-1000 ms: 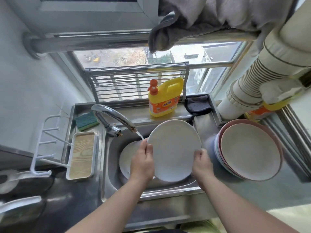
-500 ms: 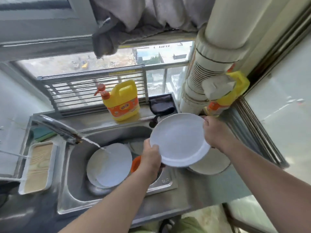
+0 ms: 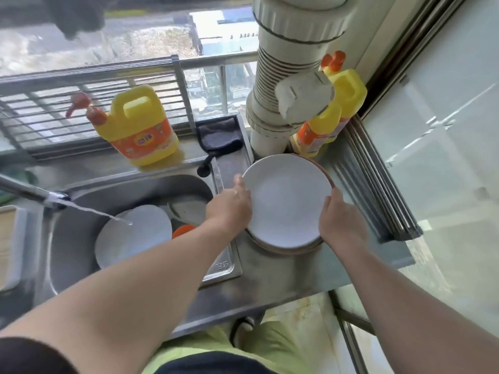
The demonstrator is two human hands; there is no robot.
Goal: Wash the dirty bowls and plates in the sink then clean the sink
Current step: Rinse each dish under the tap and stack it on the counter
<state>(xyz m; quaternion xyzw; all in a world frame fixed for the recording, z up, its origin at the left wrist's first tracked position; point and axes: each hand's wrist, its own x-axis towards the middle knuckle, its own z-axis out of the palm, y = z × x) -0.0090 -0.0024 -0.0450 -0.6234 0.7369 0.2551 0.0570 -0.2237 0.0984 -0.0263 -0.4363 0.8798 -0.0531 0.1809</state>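
Lowered onto the stack (image 3: 286,248), white plate (image 3: 286,203) gripped between left hand (image 3: 229,206) and right hand (image 3: 341,222).

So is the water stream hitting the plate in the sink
Touching. The head view shows the stream running from the tap and ending in a splash on the white plate in the sink.

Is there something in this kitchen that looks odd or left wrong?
Yes. The tap is running onto a plate in the sink while both hands are busy at the stack on the counter. Nothing looks spilled or broken.
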